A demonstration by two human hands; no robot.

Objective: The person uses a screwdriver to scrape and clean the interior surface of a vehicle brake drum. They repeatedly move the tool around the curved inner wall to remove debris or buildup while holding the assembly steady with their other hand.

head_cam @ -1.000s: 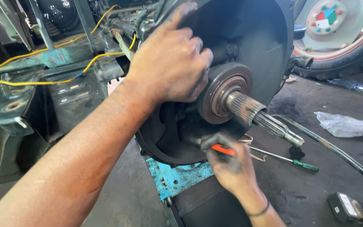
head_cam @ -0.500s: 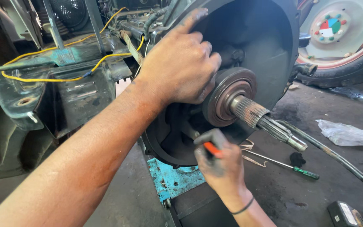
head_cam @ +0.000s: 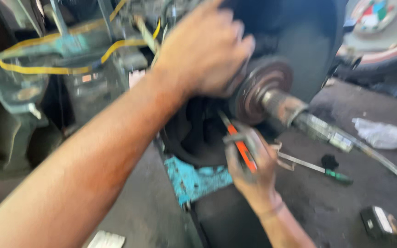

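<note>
My left hand [head_cam: 205, 48] lies flat on the dark round backing plate [head_cam: 299, 50] of a wheel hub, just left of the rusty hub flange [head_cam: 260, 89]. A splined axle shaft [head_cam: 318, 126] sticks out from the flange toward the right. Below it, my right hand [head_cam: 251, 167] is closed on an orange-handled tool [head_cam: 240, 144] whose metal tip points up into the dark gap under the hub. The picture is blurred by motion.
Yellow cables [head_cam: 47, 69] run over a teal frame part [head_cam: 65, 43] at the left. A teal bracket [head_cam: 194, 179] sits under the plate. On the dark floor lie a green-handled screwdriver [head_cam: 327, 171], a white rag [head_cam: 384, 133] and a small box [head_cam: 382, 222]. A wheel [head_cam: 382, 27] stands top right.
My right hand has risen and pushed the orange-handled tool up toward the gap under the hub. My left hand stays on the plate. The view has moved closer and blurred.
</note>
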